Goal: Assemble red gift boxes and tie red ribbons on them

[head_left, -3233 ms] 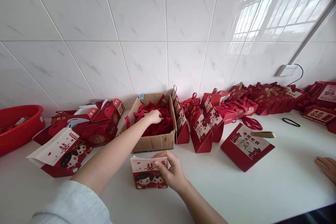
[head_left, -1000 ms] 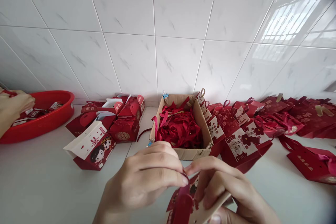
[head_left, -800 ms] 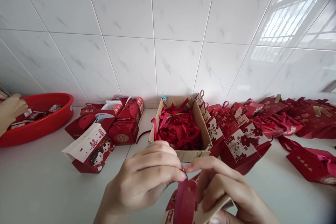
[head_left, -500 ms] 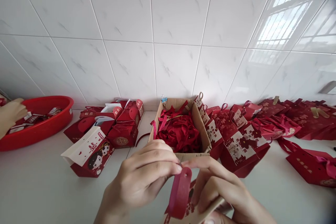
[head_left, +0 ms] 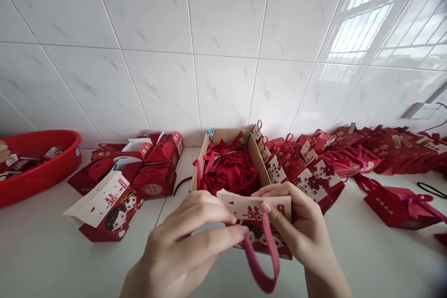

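Observation:
A small red-and-cream paper gift box [head_left: 239,204], printed with cartoon figures, is in front of me at the lower middle. My right hand [head_left: 296,223] grips its cream top flap on the right side, thumb on the near face. A dark pink ribbon strap [head_left: 267,281] hangs from the flap in a loop toward me. One end of it is under or beside my right thumb. My left hand [head_left: 188,242] pinches the other end between its fingers, left of the box. Exactly how the ends meet the flap cannot be made out.
Behind the box stands a cardboard carton [head_left: 262,160] full of red ribbons. Red gift boxes [head_left: 155,179] are grouped on the left, more gift bags [head_left: 293,165] on the right. A red basin [head_left: 45,170] of small packets sits far left, with part of another person's hand [head_left: 4,151].
The gift box has been raised and turned so its printed front shows. The strap now hangs as an open loop. The view has shifted rightward, and the other person's hand has mostly left it.

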`<action>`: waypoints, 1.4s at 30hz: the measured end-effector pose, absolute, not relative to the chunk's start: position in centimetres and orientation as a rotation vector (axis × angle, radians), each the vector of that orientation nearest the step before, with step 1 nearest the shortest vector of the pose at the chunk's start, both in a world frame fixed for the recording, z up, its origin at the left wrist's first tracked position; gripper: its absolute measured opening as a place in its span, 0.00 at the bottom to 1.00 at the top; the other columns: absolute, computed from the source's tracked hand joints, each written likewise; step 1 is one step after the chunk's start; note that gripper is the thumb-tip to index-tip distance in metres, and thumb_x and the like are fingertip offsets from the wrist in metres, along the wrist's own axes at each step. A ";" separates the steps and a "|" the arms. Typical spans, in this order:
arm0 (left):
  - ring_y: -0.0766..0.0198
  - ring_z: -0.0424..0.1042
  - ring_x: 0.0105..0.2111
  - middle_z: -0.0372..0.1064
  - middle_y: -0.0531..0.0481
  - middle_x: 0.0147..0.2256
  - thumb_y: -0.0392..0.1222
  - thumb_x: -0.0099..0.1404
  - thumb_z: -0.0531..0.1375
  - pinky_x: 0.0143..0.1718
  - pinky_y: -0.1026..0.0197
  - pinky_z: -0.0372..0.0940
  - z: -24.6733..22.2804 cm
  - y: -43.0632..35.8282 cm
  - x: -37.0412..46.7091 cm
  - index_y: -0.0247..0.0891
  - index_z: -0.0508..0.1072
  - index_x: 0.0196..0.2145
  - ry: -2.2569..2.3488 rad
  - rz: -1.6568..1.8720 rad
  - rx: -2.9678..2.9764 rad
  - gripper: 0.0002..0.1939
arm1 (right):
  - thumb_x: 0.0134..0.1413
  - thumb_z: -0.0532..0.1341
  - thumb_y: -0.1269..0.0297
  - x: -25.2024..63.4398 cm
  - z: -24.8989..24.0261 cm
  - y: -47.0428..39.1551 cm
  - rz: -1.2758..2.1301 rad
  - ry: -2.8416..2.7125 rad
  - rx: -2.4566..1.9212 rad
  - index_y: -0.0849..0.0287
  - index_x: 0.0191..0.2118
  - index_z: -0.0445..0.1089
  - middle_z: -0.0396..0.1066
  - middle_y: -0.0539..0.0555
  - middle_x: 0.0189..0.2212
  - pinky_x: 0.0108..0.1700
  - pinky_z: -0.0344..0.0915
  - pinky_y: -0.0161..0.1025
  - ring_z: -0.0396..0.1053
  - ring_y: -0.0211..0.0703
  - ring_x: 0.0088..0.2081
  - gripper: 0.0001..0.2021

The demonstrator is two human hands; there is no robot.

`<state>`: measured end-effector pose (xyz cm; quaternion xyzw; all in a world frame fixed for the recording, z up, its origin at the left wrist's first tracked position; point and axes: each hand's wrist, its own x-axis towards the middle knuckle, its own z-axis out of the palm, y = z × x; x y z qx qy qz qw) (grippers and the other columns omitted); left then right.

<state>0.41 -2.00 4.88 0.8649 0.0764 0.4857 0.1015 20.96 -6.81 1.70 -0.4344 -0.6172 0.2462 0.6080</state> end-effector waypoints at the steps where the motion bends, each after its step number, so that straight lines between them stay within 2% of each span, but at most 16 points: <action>1: 0.64 0.72 0.38 0.74 0.49 0.35 0.25 0.64 0.60 0.42 0.58 0.69 4.6 -2.1 0.7 0.37 0.77 0.42 0.249 1.424 2.562 0.12 | 0.59 0.61 0.69 20.8 1.7 -6.9 0.587 -1.427 -0.970 0.55 0.36 0.72 0.76 0.52 0.36 0.33 0.71 0.31 0.75 0.39 0.33 0.03; 4: 0.63 0.72 0.41 0.76 0.52 0.38 0.25 0.62 0.62 0.44 0.57 0.66 4.0 -2.2 1.4 0.42 0.76 0.45 0.339 1.404 2.595 0.17 | 0.59 0.60 0.72 20.4 1.6 -7.4 0.610 -1.449 -0.879 0.54 0.37 0.71 0.76 0.52 0.37 0.35 0.72 0.33 0.76 0.39 0.35 0.06; 14: 0.64 0.72 0.36 0.77 0.55 0.34 0.29 0.63 0.62 0.40 0.57 0.60 4.8 -2.4 1.7 0.42 0.78 0.40 0.410 1.489 2.720 0.11 | 0.56 0.59 0.79 20.1 1.5 -7.7 0.545 -1.510 -0.784 0.56 0.40 0.71 0.75 0.55 0.39 0.39 0.74 0.39 0.76 0.44 0.41 0.11; 19: 0.64 0.71 0.35 0.76 0.55 0.34 0.29 0.62 0.63 0.39 0.57 0.60 4.7 -2.3 1.5 0.43 0.77 0.40 0.419 1.479 2.719 0.12 | 0.54 0.61 0.79 19.9 1.4 -7.8 0.544 -1.522 -0.779 0.57 0.40 0.72 0.75 0.55 0.39 0.40 0.74 0.40 0.75 0.44 0.41 0.11; 23: 0.64 0.68 0.32 0.71 0.53 0.31 0.28 0.60 0.64 0.37 0.57 0.61 4.3 -2.2 1.2 0.44 0.77 0.39 0.464 1.485 2.693 0.13 | 0.54 0.60 0.80 20.0 1.4 -7.8 0.566 -1.558 -0.750 0.56 0.40 0.72 0.75 0.55 0.38 0.39 0.73 0.40 0.75 0.43 0.39 0.12; 28: 0.64 0.70 0.35 0.70 0.52 0.33 0.35 0.53 0.71 0.36 0.62 0.67 4.3 -2.2 0.9 0.40 0.70 0.39 0.569 1.394 2.289 0.18 | 0.53 0.60 0.82 20.2 1.4 -7.5 0.553 -1.639 -0.618 0.55 0.44 0.72 0.75 0.55 0.38 0.38 0.72 0.41 0.74 0.42 0.37 0.17; 32: 0.67 0.73 0.32 0.73 0.55 0.30 0.31 0.49 0.73 0.35 0.66 0.69 4.4 -2.2 1.1 0.39 0.71 0.31 0.435 1.204 2.123 0.15 | 0.54 0.59 0.79 20.4 1.1 -7.4 0.519 -1.710 -0.513 0.52 0.46 0.72 0.73 0.56 0.39 0.38 0.73 0.43 0.72 0.44 0.38 0.17; 36: 0.66 0.75 0.32 0.74 0.54 0.30 0.26 0.47 0.72 0.36 0.64 0.72 4.3 -2.3 1.6 0.38 0.73 0.30 0.270 1.223 1.998 0.15 | 0.58 0.60 0.72 20.4 0.8 -7.6 0.520 -1.659 -0.508 0.50 0.46 0.72 0.69 0.56 0.38 0.39 0.73 0.44 0.72 0.45 0.40 0.12; 42: 0.64 0.76 0.27 0.72 0.53 0.24 0.32 0.54 0.70 0.28 0.65 0.73 4.2 -2.6 2.4 0.38 0.75 0.29 0.270 1.384 1.905 0.07 | 0.56 0.63 0.69 19.8 0.9 -7.4 0.484 -1.583 -0.588 0.55 0.42 0.70 0.71 0.55 0.34 0.36 0.72 0.43 0.72 0.44 0.35 0.08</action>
